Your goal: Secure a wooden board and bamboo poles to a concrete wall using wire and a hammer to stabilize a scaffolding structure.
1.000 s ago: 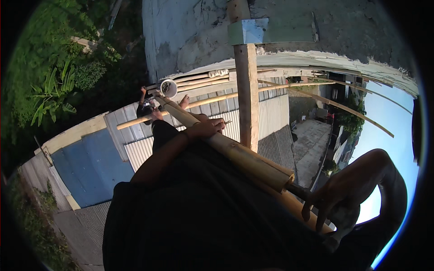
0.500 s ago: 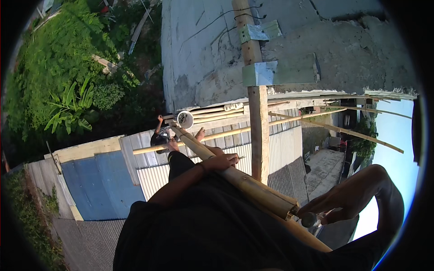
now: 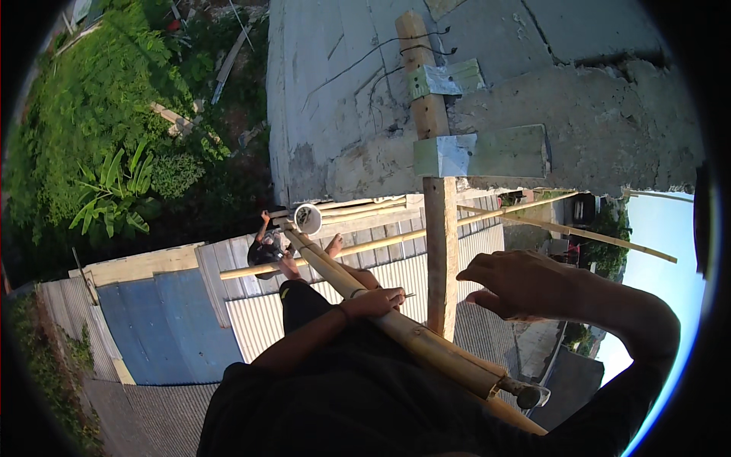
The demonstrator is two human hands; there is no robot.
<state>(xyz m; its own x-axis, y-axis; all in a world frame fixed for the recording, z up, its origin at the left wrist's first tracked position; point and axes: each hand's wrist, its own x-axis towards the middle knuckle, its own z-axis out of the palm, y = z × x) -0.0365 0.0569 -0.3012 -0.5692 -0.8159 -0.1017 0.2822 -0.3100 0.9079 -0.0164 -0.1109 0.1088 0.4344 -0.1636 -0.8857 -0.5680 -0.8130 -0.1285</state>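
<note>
My left hand (image 3: 373, 302) lies across a thick bamboo pole (image 3: 415, 335) that slants over my lap. Its fingers are closed, and a thin nail-like piece (image 3: 410, 295) sticks out of them. At the pole's near right end rests a hammer-like tool (image 3: 527, 397) with a dark round face and a bright metal part; its handle is hidden, and no hand touches it. My right hand (image 3: 518, 286) is raised just right of the upright wooden post (image 3: 440, 259). The fingers bend forward with the thumb apart below them, and nothing shows between them.
A person (image 3: 265, 251) is lower down at the left, beside a white bucket (image 3: 308, 219). Long bamboo poles (image 3: 396, 242) cross above corrugated roof sheets (image 3: 266, 316). Metal brackets (image 3: 487, 152) hold the post against a concrete wall (image 3: 343, 99). Greenery lies far below.
My right hand has left the hammer-like tool at the pole's end and moved up and left towards the post. My left hand stays closed on the pole.
</note>
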